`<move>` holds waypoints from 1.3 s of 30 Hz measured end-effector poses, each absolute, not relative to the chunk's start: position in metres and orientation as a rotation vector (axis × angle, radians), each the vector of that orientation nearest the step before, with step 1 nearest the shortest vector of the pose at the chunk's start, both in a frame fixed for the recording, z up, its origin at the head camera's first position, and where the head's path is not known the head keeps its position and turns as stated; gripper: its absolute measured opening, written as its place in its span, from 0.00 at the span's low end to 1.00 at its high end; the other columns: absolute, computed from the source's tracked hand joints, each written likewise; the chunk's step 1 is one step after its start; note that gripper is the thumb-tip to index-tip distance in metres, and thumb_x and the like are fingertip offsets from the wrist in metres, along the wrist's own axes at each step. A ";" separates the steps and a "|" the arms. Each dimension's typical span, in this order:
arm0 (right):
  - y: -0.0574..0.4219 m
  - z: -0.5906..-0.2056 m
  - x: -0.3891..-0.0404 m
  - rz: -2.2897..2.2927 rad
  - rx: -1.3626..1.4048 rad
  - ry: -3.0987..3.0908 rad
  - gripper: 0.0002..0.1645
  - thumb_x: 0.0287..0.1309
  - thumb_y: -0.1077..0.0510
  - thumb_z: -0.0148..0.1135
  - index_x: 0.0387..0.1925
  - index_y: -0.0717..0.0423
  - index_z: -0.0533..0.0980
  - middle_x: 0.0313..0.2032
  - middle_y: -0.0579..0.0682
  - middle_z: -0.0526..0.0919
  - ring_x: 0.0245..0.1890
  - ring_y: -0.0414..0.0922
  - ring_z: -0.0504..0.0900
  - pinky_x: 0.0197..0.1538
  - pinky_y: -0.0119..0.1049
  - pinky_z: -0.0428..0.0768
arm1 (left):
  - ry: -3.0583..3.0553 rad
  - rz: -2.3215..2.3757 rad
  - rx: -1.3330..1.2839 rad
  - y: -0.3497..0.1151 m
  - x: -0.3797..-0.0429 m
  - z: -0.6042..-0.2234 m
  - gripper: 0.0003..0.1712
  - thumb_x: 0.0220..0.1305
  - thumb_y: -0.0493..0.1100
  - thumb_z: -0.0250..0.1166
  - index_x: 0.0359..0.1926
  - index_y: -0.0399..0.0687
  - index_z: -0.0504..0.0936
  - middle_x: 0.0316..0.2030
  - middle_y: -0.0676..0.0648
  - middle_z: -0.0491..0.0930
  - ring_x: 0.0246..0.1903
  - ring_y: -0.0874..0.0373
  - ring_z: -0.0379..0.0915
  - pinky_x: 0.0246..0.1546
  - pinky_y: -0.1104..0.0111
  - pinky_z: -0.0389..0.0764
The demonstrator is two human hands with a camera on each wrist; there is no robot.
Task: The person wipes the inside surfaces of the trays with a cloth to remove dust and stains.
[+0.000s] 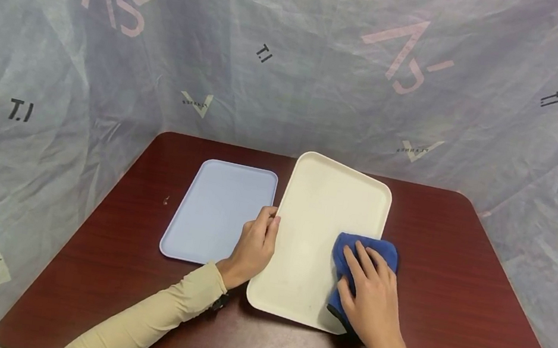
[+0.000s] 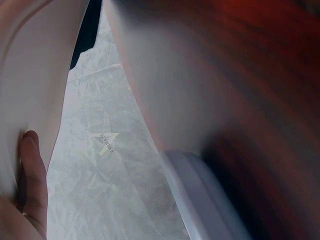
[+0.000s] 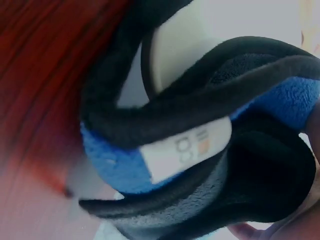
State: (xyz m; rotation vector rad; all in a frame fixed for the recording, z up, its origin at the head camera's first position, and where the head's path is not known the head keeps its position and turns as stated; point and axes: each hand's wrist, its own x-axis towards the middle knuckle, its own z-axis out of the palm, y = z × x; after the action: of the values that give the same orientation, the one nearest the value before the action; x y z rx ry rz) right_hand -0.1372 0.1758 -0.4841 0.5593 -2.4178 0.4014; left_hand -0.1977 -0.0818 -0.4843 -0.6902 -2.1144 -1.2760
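My left hand [image 1: 253, 245] grips the left edge of a cream tray [image 1: 310, 233], which is tilted and raised off the table at its near end. A finger [image 2: 34, 175] lies against the tray in the left wrist view. My right hand [image 1: 375, 293] presses a folded blue cloth [image 1: 368, 247] on the tray's lower right side, fingers spread over it. Part of the cloth hangs over that edge. In the right wrist view, the cloth's dark trim and a white label [image 3: 187, 150] show among its loose folds.
A light blue tray [image 1: 222, 207] lies flat on the dark red wooden table [image 1: 452, 284], left of the cream tray and close to my left hand. Grey printed sheeting [image 1: 298, 80] hangs behind and beside the table.
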 end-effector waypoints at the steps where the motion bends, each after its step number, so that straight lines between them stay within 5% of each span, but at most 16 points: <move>1: 0.175 -0.484 -0.137 0.412 0.562 -2.411 0.31 0.57 0.58 0.61 0.64 0.56 0.75 0.65 0.62 0.73 0.64 0.61 0.68 0.59 0.64 0.65 | -2.114 -1.278 -0.688 -0.082 -0.197 -0.484 0.15 0.80 0.38 0.44 0.53 0.31 0.72 0.20 0.52 0.71 0.15 0.67 0.61 0.15 0.74 0.67; 16: 0.132 -0.468 -0.148 0.435 0.673 -2.363 0.29 0.61 0.56 0.60 0.65 0.56 0.74 0.65 0.61 0.73 0.64 0.61 0.67 0.57 0.63 0.68 | -2.109 -1.287 -0.687 -0.080 -0.195 -0.485 0.15 0.80 0.39 0.44 0.52 0.33 0.73 0.21 0.52 0.74 0.16 0.66 0.64 0.17 0.73 0.69; 24: 0.102 -0.456 -0.155 0.400 0.754 -2.356 0.30 0.62 0.55 0.60 0.66 0.55 0.74 0.66 0.60 0.72 0.65 0.60 0.67 0.57 0.61 0.70 | -2.105 -1.317 -0.717 -0.081 -0.194 -0.486 0.15 0.81 0.40 0.43 0.54 0.35 0.71 0.30 0.45 0.83 0.24 0.62 0.78 0.23 0.73 0.77; 39: 0.085 -0.458 -0.151 0.327 0.826 -2.327 0.31 0.59 0.55 0.62 0.65 0.55 0.75 0.66 0.60 0.72 0.66 0.61 0.67 0.58 0.62 0.70 | -2.075 -1.281 -0.726 -0.081 -0.196 -0.488 0.13 0.80 0.38 0.45 0.53 0.35 0.72 0.31 0.45 0.83 0.25 0.62 0.78 0.25 0.73 0.77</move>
State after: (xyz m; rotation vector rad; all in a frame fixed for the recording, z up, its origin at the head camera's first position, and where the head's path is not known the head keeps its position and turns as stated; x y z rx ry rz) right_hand -0.1511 0.0848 -0.4582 0.8255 -2.3269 0.3268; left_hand -0.1960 -0.0814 -0.4883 -0.7255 -2.0751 -1.2808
